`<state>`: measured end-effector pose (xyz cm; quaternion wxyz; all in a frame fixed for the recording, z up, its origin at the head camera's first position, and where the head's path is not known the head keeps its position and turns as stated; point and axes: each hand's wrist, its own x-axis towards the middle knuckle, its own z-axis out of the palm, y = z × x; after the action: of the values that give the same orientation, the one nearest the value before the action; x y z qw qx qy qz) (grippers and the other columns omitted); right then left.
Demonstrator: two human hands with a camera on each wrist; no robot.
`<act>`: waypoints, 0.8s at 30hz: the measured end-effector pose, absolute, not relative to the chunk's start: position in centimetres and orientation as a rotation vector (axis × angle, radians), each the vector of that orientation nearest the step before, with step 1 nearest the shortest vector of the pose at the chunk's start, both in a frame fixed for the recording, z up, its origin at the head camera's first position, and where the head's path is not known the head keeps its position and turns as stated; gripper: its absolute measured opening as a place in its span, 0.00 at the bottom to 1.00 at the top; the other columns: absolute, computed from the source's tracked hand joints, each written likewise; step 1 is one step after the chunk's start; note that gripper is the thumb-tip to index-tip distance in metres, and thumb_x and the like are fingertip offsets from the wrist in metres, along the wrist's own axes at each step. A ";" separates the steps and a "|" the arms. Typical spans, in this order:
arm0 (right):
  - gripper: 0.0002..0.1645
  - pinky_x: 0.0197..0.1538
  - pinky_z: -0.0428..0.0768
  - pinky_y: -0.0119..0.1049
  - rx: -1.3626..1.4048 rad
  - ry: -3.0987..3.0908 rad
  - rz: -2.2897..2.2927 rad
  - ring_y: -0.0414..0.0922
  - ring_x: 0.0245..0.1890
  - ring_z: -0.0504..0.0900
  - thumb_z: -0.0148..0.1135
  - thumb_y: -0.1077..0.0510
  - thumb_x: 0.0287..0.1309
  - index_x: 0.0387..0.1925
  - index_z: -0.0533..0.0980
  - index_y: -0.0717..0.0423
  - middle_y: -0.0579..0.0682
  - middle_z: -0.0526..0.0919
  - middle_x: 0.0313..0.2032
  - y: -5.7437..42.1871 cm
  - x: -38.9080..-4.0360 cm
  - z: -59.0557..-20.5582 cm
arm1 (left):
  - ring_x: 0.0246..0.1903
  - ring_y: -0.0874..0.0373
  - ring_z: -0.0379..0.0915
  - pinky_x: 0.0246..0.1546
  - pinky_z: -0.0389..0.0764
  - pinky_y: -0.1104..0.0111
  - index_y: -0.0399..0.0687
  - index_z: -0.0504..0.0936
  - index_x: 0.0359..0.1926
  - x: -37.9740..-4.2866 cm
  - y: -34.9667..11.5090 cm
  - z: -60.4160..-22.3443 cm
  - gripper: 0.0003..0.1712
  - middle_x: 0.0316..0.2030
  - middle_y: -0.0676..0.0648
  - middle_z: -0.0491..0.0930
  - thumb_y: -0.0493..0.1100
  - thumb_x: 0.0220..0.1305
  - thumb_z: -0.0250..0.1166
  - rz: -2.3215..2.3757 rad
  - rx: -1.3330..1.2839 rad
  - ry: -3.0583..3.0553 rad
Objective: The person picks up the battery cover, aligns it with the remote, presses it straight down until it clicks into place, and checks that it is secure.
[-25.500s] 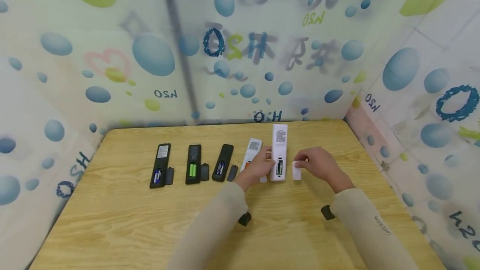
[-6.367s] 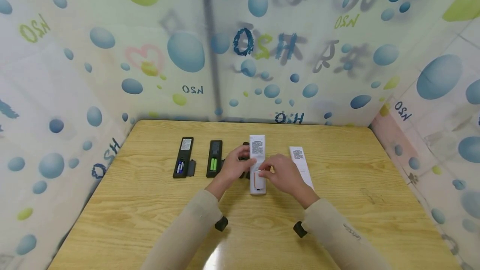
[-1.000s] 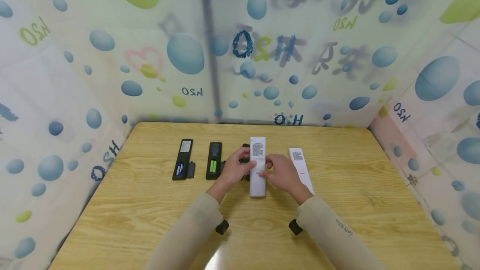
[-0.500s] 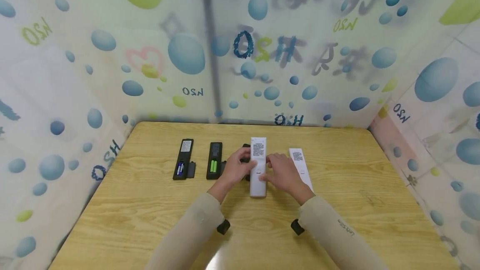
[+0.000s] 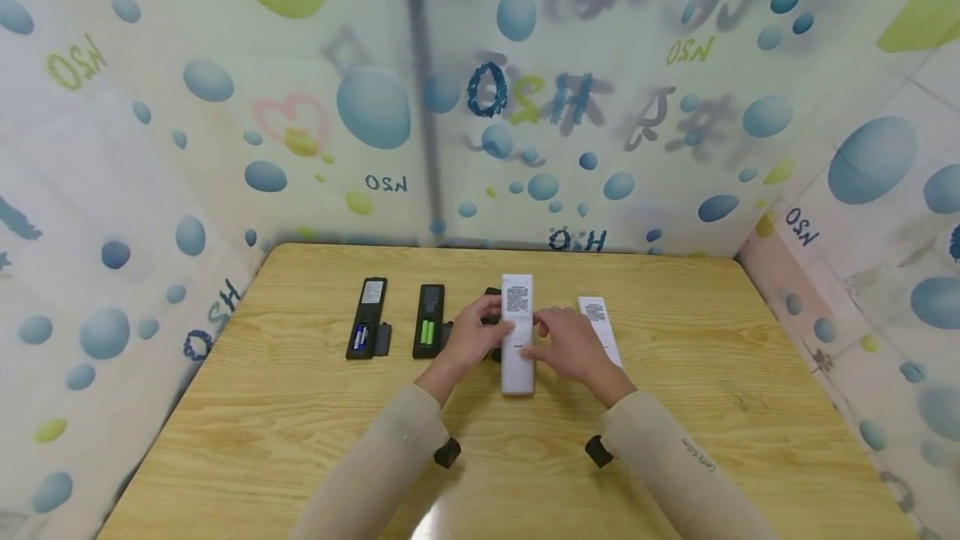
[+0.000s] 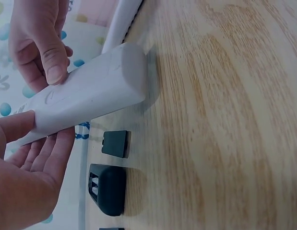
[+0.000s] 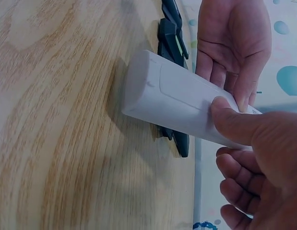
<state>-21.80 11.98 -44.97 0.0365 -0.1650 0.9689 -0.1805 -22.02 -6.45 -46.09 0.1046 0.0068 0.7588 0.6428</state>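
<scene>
A white remote control (image 5: 517,373) is held back side up between the two hands, a printed label near its far end. My left hand (image 5: 468,336) grips it from the left, thumb on the back, fingers underneath. My right hand (image 5: 573,344) is on its right side. In the right wrist view the right thumb (image 7: 230,120) presses on the back, near the edge of the fitted battery cover (image 7: 179,86), with the other fingers curled below. The remote's near end is tilted over the wooden table (image 6: 225,143), casting a shadow.
Black remotes with visible batteries lie at left: one with blue cells (image 5: 367,298), one with green (image 5: 430,298). Another black remote (image 6: 112,191) is partly behind the left hand, a loose cover (image 6: 114,143) beside it. A second white remote (image 5: 596,315) lies right. Patterned walls surround the table.
Earlier, the left hand held a larger white remote; that remote now lies at right. The present one's compartment was open 6.4 s ago and is now covered. The right thumb has slid slightly nearer.
</scene>
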 end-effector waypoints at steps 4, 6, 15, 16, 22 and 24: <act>0.31 0.38 0.69 0.38 -0.514 2.966 -0.561 0.43 0.33 0.71 0.70 0.39 0.53 0.52 0.78 0.53 0.45 0.78 0.34 12.2 -21.7 -44.6 | 0.44 0.51 0.83 0.43 0.86 0.63 0.49 0.74 0.62 -22.1 -6.4 -46.1 0.23 0.58 0.40 0.76 0.38 0.66 0.63 1.903 0.004 2.221; 0.31 0.37 0.70 0.37 -0.507 2.957 -0.582 0.43 0.33 0.71 0.70 0.40 0.53 0.53 0.78 0.52 0.45 0.79 0.35 12.5 -21.6 -44.4 | 0.44 0.51 0.83 0.43 0.86 0.63 0.48 0.74 0.62 -22.2 -6.3 -46.1 0.24 0.58 0.40 0.76 0.38 0.66 0.63 1.910 0.000 2.211; 0.29 0.42 0.76 0.42 -0.468 2.986 -0.610 0.44 0.35 0.76 0.70 0.42 0.54 0.54 0.79 0.52 0.48 0.83 0.38 14.6 -21.8 -44.0 | 0.44 0.52 0.82 0.42 0.86 0.63 0.45 0.74 0.63 -22.5 -5.0 -46.2 0.25 0.57 0.40 0.76 0.38 0.65 0.64 1.903 -0.057 2.206; 0.30 0.43 0.76 0.43 -0.461 2.986 -0.607 0.44 0.35 0.76 0.70 0.43 0.54 0.55 0.78 0.52 0.48 0.83 0.39 14.9 -21.8 -44.1 | 0.44 0.52 0.82 0.42 0.86 0.63 0.44 0.73 0.63 -22.5 -4.8 -46.2 0.25 0.57 0.40 0.76 0.38 0.66 0.64 1.899 -0.055 2.210; 0.29 0.37 0.74 0.39 -0.446 2.990 -0.632 0.44 0.32 0.74 0.70 0.46 0.55 0.55 0.78 0.55 0.49 0.82 0.38 16.9 -21.9 -43.8 | 0.43 0.53 0.82 0.41 0.86 0.62 0.43 0.74 0.63 -22.5 -3.4 -46.3 0.25 0.55 0.41 0.78 0.39 0.65 0.65 1.879 -0.080 2.218; 0.28 0.35 0.72 0.37 -0.454 3.003 -0.637 0.44 0.31 0.73 0.70 0.46 0.55 0.54 0.78 0.56 0.49 0.82 0.37 17.5 -22.0 -43.7 | 0.43 0.53 0.81 0.41 0.86 0.62 0.42 0.75 0.62 -22.7 -2.8 -46.4 0.25 0.54 0.41 0.79 0.38 0.64 0.65 1.879 -0.090 2.214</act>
<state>-21.96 17.54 -43.71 0.0193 -0.1463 0.9675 -0.2053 -22.71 -2.79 -46.42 0.1178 -0.0308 0.7569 0.6421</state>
